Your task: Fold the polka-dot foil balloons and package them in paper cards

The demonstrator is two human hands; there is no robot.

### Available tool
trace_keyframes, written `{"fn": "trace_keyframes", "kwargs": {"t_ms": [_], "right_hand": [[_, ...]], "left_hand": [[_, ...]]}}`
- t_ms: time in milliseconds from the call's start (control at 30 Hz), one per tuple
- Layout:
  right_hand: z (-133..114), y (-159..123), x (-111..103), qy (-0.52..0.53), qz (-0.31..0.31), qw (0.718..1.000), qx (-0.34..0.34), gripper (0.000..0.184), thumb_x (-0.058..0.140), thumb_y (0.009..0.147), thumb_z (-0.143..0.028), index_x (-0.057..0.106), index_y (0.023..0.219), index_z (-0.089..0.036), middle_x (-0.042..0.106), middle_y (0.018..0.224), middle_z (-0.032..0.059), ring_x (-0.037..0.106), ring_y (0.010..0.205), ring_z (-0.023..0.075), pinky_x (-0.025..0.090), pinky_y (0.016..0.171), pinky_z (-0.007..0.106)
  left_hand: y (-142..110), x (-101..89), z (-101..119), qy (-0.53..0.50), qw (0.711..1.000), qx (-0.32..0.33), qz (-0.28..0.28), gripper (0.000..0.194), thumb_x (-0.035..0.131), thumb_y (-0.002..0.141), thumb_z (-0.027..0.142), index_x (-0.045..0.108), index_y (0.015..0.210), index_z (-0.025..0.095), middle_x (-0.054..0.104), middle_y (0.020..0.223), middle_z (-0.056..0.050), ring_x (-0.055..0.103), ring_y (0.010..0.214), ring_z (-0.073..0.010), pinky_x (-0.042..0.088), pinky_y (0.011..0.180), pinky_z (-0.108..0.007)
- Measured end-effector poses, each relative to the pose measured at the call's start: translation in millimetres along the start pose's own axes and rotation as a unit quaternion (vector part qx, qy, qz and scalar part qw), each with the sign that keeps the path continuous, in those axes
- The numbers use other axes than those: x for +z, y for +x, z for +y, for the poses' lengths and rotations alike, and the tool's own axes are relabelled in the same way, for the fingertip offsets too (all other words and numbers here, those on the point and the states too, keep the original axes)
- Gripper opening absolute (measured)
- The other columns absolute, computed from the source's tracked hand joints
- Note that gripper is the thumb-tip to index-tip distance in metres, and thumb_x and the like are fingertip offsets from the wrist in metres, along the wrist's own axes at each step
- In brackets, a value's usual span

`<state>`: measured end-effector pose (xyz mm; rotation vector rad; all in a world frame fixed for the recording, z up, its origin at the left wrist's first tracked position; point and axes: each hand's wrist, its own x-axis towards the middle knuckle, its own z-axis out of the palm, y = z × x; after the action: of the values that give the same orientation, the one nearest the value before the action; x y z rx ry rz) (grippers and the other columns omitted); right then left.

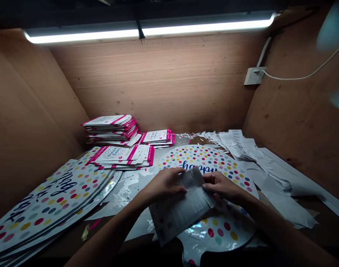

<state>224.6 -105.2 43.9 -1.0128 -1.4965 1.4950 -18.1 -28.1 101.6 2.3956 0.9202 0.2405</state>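
A pale, flat printed packet [183, 211] is tilted between my two hands, its upper part folded or raised as a flap. My left hand [167, 182] grips its left edge, thumb on the near face. On the right, my right hand [221, 186] pinches the flap's edge between thumb and fingers. Beneath them lies a flat round foil balloon [227, 163] with coloured dots, blue script lettering and a neck pointing towards me. The packet and hands hide its middle.
More flat dotted balloons [74, 185] are piled at left. Behind them stand stacks of pink-edged printed packets [110, 129]. Paper strips and torn sheets [247, 148] litter the right side. Wooden walls enclose the table, with a tube light [186, 29] above and a socket [254, 76] at right.
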Motion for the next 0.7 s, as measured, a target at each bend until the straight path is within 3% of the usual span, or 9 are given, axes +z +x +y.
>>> {"fn": "trace_keyframes", "kwargs": {"t_ms": [100, 200, 267, 433, 533, 600, 700], "right_hand": [[3, 0, 4, -0.1, 0.06, 0.993, -0.02, 0.028, 0.059, 0.083, -0.024, 0.073, 0.107, -0.018, 0.074, 0.09, 0.0027, 0.069, 0.084, 0.0233, 0.051, 0.072, 0.031], [11, 2, 5, -0.241, 0.201, 0.948, -0.059, 0.024, 0.056, 0.084, -0.023, 0.073, 0.101, -0.021, 0.073, 0.085, 0.0029, 0.068, 0.078, 0.0235, 0.052, 0.07, 0.033], [15, 3, 1, -0.266, 0.258, 0.925, -0.083, 0.02, 0.059, 0.084, -0.026, 0.072, 0.099, -0.022, 0.073, 0.086, 0.0035, 0.067, 0.077, 0.0238, 0.053, 0.07, 0.034], [9, 1, -17, -0.072, 0.164, 0.981, -0.079, 0.023, 0.07, 0.084, -0.038, 0.076, 0.098, -0.022, 0.075, 0.092, 0.0048, 0.069, 0.083, 0.024, 0.056, 0.079, 0.037], [5, -4, -25, -0.031, 0.2, 0.976, -0.086, 0.022, 0.079, 0.078, -0.041, 0.079, 0.089, -0.023, 0.074, 0.086, 0.0041, 0.068, 0.081, 0.0225, 0.056, 0.075, 0.034], [6, -5, -30, -0.018, 0.223, 0.969, -0.105, 0.02, 0.082, 0.076, -0.041, 0.079, 0.083, -0.022, 0.073, 0.08, 0.0038, 0.067, 0.075, 0.0205, 0.056, 0.069, 0.033], [11, -2, -40, -0.014, 0.254, 0.959, -0.123, 0.022, 0.077, 0.081, -0.042, 0.077, 0.091, -0.023, 0.073, 0.084, 0.0047, 0.068, 0.072, 0.0205, 0.058, 0.071, 0.037]], "left_hand": [[0, -8.4, 14, 0.058, 0.998, 0.017, -0.011, 0.047, 0.077, 0.075, 0.031, 0.066, 0.12, 0.024, 0.072, 0.111, -0.006, 0.065, 0.099, -0.0265, 0.046, 0.078, -0.029], [4, -7.3, 27, 0.154, 0.988, 0.025, 0.006, 0.04, 0.071, 0.079, 0.029, 0.064, 0.118, 0.024, 0.073, 0.103, -0.006, 0.066, 0.092, -0.0272, 0.044, 0.071, -0.029], [8, -5.4, 35, 0.217, 0.975, 0.03, 0.018, 0.033, 0.067, 0.082, 0.029, 0.063, 0.115, 0.024, 0.072, 0.095, -0.006, 0.067, 0.085, -0.0268, 0.042, 0.066, -0.028], [18, -22.0, 42, 0.282, 0.953, 0.111, 0.025, 0.013, 0.06, 0.088, 0.023, 0.061, 0.1, 0.026, 0.07, 0.083, -0.001, 0.063, 0.072, -0.0197, 0.036, 0.06, -0.027], [26, -43.8, 37, 0.285, 0.942, 0.175, 0.023, 0.005, 0.059, 0.088, 0.02, 0.062, 0.087, 0.024, 0.065, 0.076, 0.001, 0.058, 0.066, -0.0145, 0.032, 0.057, -0.027], [35, -58.6, 29, 0.289, 0.934, 0.208, 0.019, 0.011, 0.057, 0.09, 0.02, 0.062, 0.08, 0.023, 0.063, 0.072, 0.002, 0.056, 0.065, -0.013, 0.031, 0.058, -0.027], [55, -83.2, 7, 0.312, 0.926, 0.207, 0.05, 0.021, 0.051, 0.094, 0.022, 0.065, 0.079, 0.024, 0.066, 0.078, -0.001, 0.058, 0.07, -0.0146, 0.033, 0.062, -0.027]]}}
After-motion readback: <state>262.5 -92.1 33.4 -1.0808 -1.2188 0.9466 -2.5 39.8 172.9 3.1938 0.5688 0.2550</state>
